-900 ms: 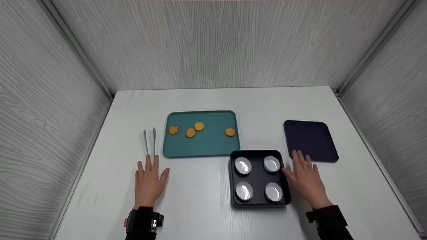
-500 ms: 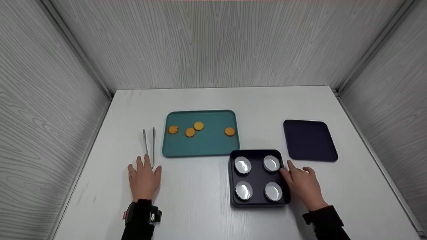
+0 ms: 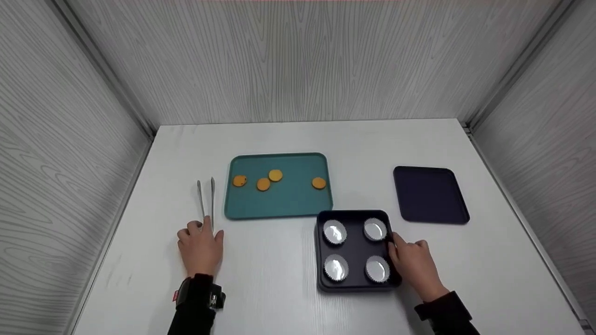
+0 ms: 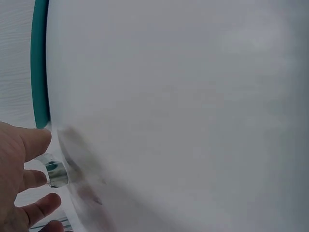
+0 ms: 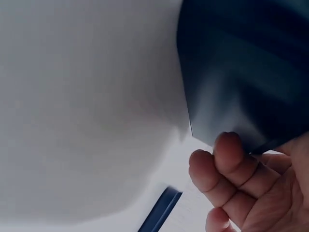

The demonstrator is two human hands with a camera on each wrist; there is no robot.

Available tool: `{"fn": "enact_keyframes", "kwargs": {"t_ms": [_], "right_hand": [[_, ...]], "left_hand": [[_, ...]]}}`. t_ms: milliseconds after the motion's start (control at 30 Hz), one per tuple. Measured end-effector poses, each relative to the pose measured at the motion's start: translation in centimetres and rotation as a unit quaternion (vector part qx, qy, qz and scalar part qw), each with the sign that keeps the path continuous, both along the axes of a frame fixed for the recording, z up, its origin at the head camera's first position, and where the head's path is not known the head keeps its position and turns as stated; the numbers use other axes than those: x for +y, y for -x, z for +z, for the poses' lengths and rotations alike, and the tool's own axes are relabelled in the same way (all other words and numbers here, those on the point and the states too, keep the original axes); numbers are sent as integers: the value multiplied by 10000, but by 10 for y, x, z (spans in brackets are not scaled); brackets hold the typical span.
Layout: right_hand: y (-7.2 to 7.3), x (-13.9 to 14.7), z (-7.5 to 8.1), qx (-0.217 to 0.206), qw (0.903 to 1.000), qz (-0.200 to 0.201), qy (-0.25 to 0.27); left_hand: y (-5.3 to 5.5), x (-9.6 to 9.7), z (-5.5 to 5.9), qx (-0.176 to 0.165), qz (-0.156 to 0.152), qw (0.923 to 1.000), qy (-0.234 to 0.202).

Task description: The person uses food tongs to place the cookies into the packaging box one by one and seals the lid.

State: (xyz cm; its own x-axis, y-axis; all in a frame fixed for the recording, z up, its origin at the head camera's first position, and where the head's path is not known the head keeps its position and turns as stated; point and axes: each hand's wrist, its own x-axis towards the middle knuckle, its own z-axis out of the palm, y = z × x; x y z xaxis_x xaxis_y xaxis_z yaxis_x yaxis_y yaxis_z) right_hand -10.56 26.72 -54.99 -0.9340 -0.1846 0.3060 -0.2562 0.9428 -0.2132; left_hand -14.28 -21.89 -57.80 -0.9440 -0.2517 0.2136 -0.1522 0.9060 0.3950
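My right hand (image 3: 416,265) grips the right wall of a square navy box (image 3: 356,249), thumb at the rim. Several fluted cups with shiny insides, such as one cup (image 3: 336,268), stand in the box. The right wrist view shows curled fingers (image 5: 231,152) against the box's dark outer side (image 5: 227,96). My left hand (image 3: 200,249) is over the near end of metal tongs (image 3: 213,197), whose two arms point away and stand apart. Seen from the left wrist, the thumb (image 4: 36,143) and fingers are spread around the tongs' metal end (image 4: 57,174), with no firm grip visible.
A teal tray (image 3: 298,207) lies behind, with several round orange-yellow cookies (image 3: 263,184) on it; the box stands close to its near right corner. To the right lies a flat navy square tray or lid (image 3: 430,195). Wood-grain panels (image 3: 298,60) enclose the white table's back and sides.
My right hand has gone from flat beside the box to gripping its wall; the box has shifted very slightly. My left hand has drawn back a little, its fingers bending over the tongs.
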Motion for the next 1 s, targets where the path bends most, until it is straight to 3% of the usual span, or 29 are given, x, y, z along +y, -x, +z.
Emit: {"fn": "enact_keyframes", "kwargs": {"t_ms": [433,800,1000], "right_hand": [[-16,-27,1,-180,9968,28,782],[-18,-40,-4,-77,9958,139,900],[-18,-46,-2,-226,9952,90,951]], "left_hand": [[-2,1,2,-41,143,9998,-96],[1,-1,4,-221,98,9995,-205],[1,0,7,15,128,9993,-346]]}}
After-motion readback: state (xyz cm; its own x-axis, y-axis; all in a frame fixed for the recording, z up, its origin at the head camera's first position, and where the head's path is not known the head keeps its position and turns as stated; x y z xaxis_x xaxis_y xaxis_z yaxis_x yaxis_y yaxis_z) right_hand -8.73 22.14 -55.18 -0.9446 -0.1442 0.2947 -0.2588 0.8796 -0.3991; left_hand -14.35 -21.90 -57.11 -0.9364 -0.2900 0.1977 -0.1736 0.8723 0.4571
